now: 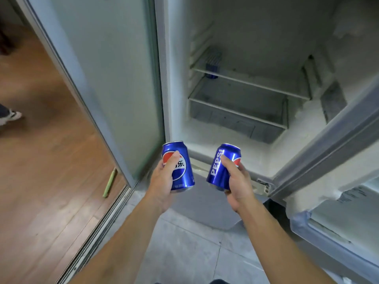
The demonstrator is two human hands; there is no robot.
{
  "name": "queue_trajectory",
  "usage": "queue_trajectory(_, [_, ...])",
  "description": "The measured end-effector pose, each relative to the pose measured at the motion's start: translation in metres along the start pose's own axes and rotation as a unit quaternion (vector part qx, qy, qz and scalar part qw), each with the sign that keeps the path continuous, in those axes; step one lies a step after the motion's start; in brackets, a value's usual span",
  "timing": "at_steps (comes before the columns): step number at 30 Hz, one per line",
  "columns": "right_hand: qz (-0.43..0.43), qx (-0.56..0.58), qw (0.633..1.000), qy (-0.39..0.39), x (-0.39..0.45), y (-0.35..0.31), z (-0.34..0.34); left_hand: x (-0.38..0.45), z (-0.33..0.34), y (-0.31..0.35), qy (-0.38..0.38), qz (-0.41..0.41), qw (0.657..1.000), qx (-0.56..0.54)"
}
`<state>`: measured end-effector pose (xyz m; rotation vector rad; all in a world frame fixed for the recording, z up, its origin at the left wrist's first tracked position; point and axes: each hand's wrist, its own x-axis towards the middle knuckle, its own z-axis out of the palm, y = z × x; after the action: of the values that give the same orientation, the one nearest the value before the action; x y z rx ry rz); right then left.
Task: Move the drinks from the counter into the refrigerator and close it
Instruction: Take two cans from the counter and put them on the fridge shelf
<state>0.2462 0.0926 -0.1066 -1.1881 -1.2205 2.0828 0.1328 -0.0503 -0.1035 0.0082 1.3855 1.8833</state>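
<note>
The left hand (162, 181) wraps its fingers round one blue Pepsi can (180, 167), and the right hand (239, 181) grips a second Pepsi can (220, 167); both cans are held just before the open refrigerator (256, 48). Deep on its upper shelf (252, 83) sits a blurred blue can (212, 64), half hidden.

Left hand (162, 181): grips an upright blue aluminium Pepsi can with Chinese lettering (180, 167). Right hand (238, 181): grips a tilted blue aluminium can lettered PEPSI (220, 167). Both held before the open white refrigerator (235, 37); a third blue can (212, 67) stands on its upper glass shelf (256, 78). Door (338, 130) swung right. Wooden floor (41, 160) left; grey tiles (184, 253) below.
</note>
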Motion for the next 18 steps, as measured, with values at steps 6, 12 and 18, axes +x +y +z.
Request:
queue_trajectory(6, [-0.040,-0.048,0.997,0.039,0.068,-0.019,0.027,0.055,-0.009,0.015,0.003,-0.006,1.000,-0.013])
queue_trajectory(12, [-0.160,-0.130,0.974,0.099,0.156,-0.052,0.061,0.106,0.003,0.029,-0.016,0.053,0.998,0.033])
queue_trajectory(18, [-0.219,-0.174,0.955,0.095,0.239,-0.088,0.099,0.168,0.039,0.053,-0.039,0.122,0.983,0.135])
